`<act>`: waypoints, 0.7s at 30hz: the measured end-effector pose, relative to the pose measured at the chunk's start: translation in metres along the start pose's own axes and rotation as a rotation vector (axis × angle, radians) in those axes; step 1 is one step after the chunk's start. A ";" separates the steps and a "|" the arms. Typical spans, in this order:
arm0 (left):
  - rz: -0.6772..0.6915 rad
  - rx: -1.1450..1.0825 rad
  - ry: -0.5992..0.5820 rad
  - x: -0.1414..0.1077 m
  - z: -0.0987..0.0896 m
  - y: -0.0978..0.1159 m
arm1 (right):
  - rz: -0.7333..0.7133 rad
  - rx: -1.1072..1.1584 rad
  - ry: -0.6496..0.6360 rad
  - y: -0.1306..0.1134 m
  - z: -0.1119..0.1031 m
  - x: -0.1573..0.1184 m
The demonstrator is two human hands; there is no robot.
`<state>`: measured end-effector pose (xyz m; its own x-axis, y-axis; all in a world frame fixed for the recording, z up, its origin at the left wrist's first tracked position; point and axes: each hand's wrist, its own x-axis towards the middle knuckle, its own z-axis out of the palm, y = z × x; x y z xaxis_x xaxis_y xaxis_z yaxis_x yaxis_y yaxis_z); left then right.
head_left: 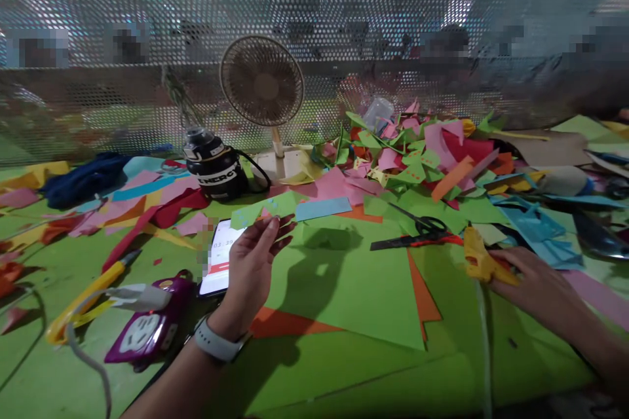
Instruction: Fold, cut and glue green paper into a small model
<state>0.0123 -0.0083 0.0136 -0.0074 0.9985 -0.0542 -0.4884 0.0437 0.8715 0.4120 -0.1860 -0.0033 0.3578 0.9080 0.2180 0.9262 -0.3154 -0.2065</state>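
My left hand, with a white watch band on its wrist, is raised over the table. Its thumb and fingers pinch a small folded green paper piece. To the right, my right hand grips a yellow hot glue gun, its pale cord hanging toward the table's front edge. Between my hands lie a large green paper sheet and, partly under it, an orange sheet. Black scissors and a box cutter with a dark blade rest near the glue gun's tip.
A phone showing a timer lies behind my left wrist. A purple power strip and a yellow cutter are at left. Farther back stand a black bottle, a fan and a heap of paper scraps before a perforated screen.
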 end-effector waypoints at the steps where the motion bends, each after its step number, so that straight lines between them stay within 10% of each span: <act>1: -0.005 0.004 -0.001 -0.001 0.001 0.000 | 0.016 -0.008 0.009 0.001 0.000 -0.002; 13: -0.072 0.041 -0.020 -0.005 0.003 -0.003 | 0.128 0.009 -0.071 0.001 -0.006 -0.006; 21: -0.054 0.016 -0.012 -0.004 0.004 -0.002 | -0.093 -0.211 0.018 -0.013 -0.027 0.012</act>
<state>0.0172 -0.0127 0.0137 0.0291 0.9950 -0.0951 -0.4737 0.0975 0.8753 0.4071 -0.1787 0.0276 0.2705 0.9313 0.2441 0.9588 -0.2833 0.0186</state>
